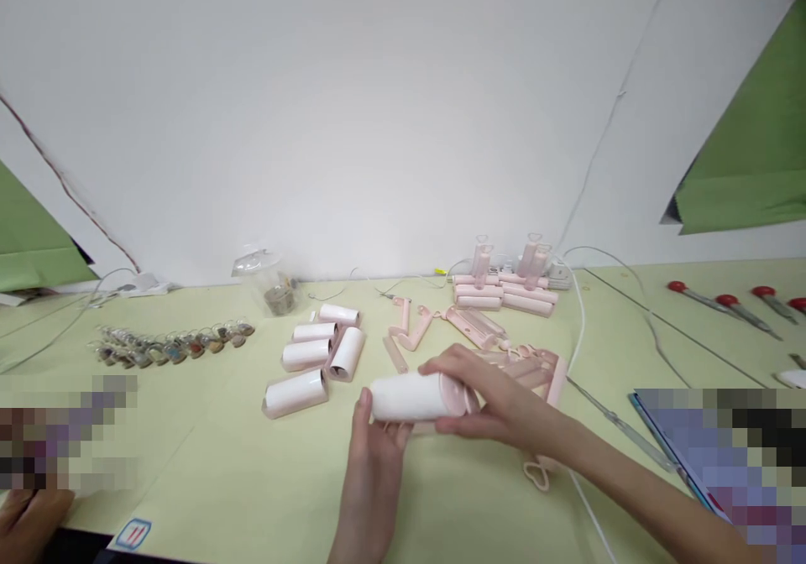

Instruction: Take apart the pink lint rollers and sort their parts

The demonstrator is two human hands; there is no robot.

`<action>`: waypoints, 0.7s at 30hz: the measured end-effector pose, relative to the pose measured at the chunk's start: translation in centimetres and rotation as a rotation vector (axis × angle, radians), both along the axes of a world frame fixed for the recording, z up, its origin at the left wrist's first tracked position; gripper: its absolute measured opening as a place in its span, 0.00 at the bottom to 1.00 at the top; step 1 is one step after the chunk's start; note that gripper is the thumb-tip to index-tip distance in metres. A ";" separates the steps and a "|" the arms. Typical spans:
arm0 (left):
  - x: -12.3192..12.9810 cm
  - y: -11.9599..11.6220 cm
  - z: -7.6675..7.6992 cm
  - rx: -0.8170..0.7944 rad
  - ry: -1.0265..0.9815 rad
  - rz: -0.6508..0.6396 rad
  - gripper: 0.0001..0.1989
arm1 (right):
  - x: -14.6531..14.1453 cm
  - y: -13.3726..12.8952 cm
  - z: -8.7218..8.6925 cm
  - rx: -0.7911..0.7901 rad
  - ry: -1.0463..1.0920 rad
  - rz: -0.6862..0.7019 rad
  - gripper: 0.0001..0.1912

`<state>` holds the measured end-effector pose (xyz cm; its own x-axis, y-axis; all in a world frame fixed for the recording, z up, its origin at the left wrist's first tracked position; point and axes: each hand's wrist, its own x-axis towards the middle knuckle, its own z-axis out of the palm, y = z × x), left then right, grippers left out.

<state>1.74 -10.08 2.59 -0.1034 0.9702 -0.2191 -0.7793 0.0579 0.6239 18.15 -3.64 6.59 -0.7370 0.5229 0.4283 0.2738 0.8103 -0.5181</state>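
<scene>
A white roll (406,398) with a pink end piece lies roughly level between my two hands. My left hand (376,455) supports its left end from below, with the thumb up at the side. My right hand (475,392) is wrapped round the pink end, thumb and fingers on opposite sides. Just behind the roll lie slim pink parts (416,329) and a pink holder (469,327). Several white rolls in pink holders (295,391) rest to the left of my hands. A pink heart-shaped loop (536,474) hangs or lies below my right wrist.
Stacked pink holders (529,298) stand by the wall, with cables nearby. A clear bag (264,283) and rows of small trinkets (173,350) are at the left. Red-handled tools (730,301) lie right. Another person's hand (38,518) is at the lower left.
</scene>
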 end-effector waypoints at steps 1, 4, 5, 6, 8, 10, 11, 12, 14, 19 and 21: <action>-0.8 -0.1 0.0 0.052 0.066 -0.049 0.16 | 0.2 0.2 0.6 -0.134 0.006 -0.004 0.20; -2.2 -0.1 0.1 0.179 0.204 -0.353 0.19 | 0.0 0.6 1.6 -0.406 -0.081 0.139 0.18; -2.2 0.0 0.2 0.176 0.220 -0.480 0.20 | -0.2 0.6 1.6 -0.452 -0.132 0.212 0.18; -2.0 -0.1 0.3 0.149 0.225 -0.611 0.22 | -0.5 0.5 1.5 -0.486 -0.190 0.264 0.18; -1.2 -0.2 0.3 0.044 0.229 -0.847 0.24 | -0.8 0.1 1.1 -0.531 -0.279 0.259 0.20; -0.5 -0.6 0.0 -0.039 0.229 -0.916 0.23 | -0.7 -0.5 0.6 -0.539 -0.290 0.176 0.28; -0.3 -0.8 -0.3 -0.058 0.224 -0.888 0.25 | -0.5 -0.8 0.4 -0.516 -0.271 0.137 0.32; -0.1 -1.0 -0.5 -0.069 0.223 -0.840 0.26 | -0.3 -1.1 0.4 -0.467 -0.248 0.110 0.33; 0.1 -1.3 -0.8 -0.081 0.243 -0.758 0.28 | 0.3 -1.7 0.6 -0.326 -0.243 0.092 0.28; 0.5 -1.5 -0.9 -0.019 0.545 -0.809 0.10 | 0.8 -2.1 1.9 -0.172 -0.440 0.066 0.19; 0.5 -1.7 -1.1 0.060 0.722 -0.804 0.05 | 0.7 -1.8 2.3 -0.211 -0.446 0.115 0.22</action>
<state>2.21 -11.76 1.48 0.4825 0.8185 -0.3118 0.0257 0.3426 0.9391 18.86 -5.47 8.86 -0.8823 0.4683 -0.0477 0.4206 0.7388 -0.5266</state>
